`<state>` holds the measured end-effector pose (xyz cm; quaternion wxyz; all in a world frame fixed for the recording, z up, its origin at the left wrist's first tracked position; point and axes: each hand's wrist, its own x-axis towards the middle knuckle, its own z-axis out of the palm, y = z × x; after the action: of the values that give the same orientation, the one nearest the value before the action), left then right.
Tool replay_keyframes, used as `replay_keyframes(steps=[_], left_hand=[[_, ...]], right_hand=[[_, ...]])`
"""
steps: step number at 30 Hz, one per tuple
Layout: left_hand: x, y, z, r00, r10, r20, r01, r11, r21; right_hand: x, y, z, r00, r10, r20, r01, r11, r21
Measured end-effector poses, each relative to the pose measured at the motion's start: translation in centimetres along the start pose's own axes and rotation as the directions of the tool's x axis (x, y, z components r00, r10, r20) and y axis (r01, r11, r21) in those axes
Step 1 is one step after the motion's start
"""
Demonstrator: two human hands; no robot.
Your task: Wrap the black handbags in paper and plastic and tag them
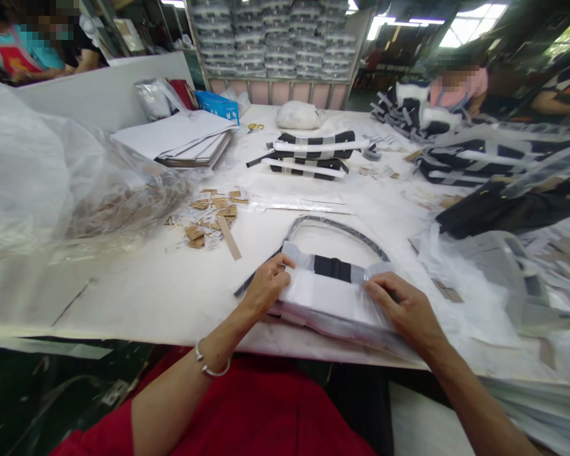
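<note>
White, plastic-wrapped oblong bag (330, 296) with a black strap (333, 268) lies near the front edge of the pale flat table (147, 288), long axis running sideways between your hands. Your left hand (266, 285) pinches its left end, your right hand (408, 308) its right; neither is nearer.

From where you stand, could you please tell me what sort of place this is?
Probably a bag factory's packing area: a part-wrapped bag lies on the worktable, with brown tags nearby and packs stacked beyond.
</note>
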<state>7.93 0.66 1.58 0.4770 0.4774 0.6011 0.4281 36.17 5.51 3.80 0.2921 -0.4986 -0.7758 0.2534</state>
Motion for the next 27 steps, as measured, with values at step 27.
replay_keyframes(steps=[27], left_hand=[[-3.3,1.0,2.7,0.727,0.517,0.451,-0.609,0.183,0.772]], right_hand=[[-4.3,-1.8,2.1,0.897,-0.364,0.249,0.441,0.733,-0.518]])
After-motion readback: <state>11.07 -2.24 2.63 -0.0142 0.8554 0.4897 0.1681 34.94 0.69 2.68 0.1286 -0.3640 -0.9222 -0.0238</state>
